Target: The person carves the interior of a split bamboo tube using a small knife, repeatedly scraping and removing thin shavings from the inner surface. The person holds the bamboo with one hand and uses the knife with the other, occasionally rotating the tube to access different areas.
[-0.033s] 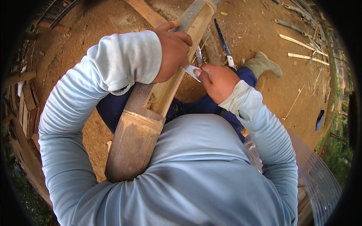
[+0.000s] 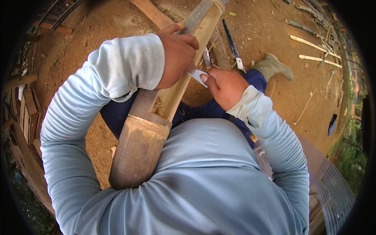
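A thick brown bamboo pole [image 2: 137, 149] with a long slot cut in it leans diagonally from my torso toward the far side. My left hand [image 2: 176, 56] is curled over the pole's upper part, its fingers bent across the slot. A small orange bit shows at one fingertip; I cannot make out what it is. My right hand [image 2: 229, 86], just right of the pole, pinches a thin, flat, silvery blade-like piece [image 2: 199, 77] under its thumb. The other end of this piece meets the underside of my left hand, and whether the left fingers grip it too is hidden.
A saw with a black blade and white handle [image 2: 238, 62] lies beyond my right hand, near a boot [image 2: 274, 66]. Split bamboo strips [image 2: 319, 59] and poles lie at far right. A wooden plank [image 2: 152, 13] is beyond my left hand; clear corrugated sheet [image 2: 327, 184] stands at lower right.
My left hand and sleeve have shifted slightly left and toward me. The silvery piece and my right hand have moved down a little with them. The bamboo pole stays put.
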